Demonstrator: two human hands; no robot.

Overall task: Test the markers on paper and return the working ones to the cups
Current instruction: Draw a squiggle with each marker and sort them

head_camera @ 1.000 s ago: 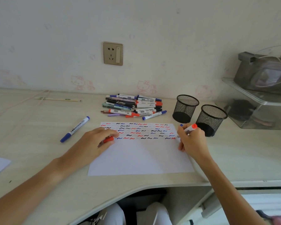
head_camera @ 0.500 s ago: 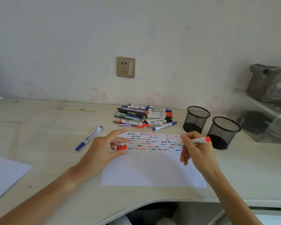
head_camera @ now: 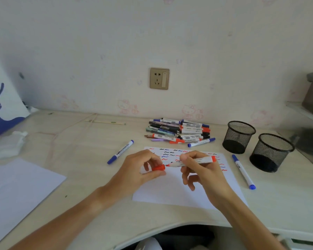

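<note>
My right hand pinches a red marker by its barrel between thumb and forefinger, the other fingers loosely curled below. The marker lies near level above the test paper, bare tip pointing left. My left hand holds the red cap between thumb and fingertips, its open end facing the tip. Tip and cap sit just apart; I cannot tell whether they touch.

The test paper lies flat on the worktop under both hands. Its far half carries rows of short red, blue and black squiggles; its near half is blank.

A pile of markers lies beyond the paper, near the wall. One blue marker lies capped to the left of the paper, another blue marker to its right. Two black mesh cups stand upright on the right; no marker shows above either rim.

A second white sheet lies at near left. A wall socket is set above the pile.
</note>
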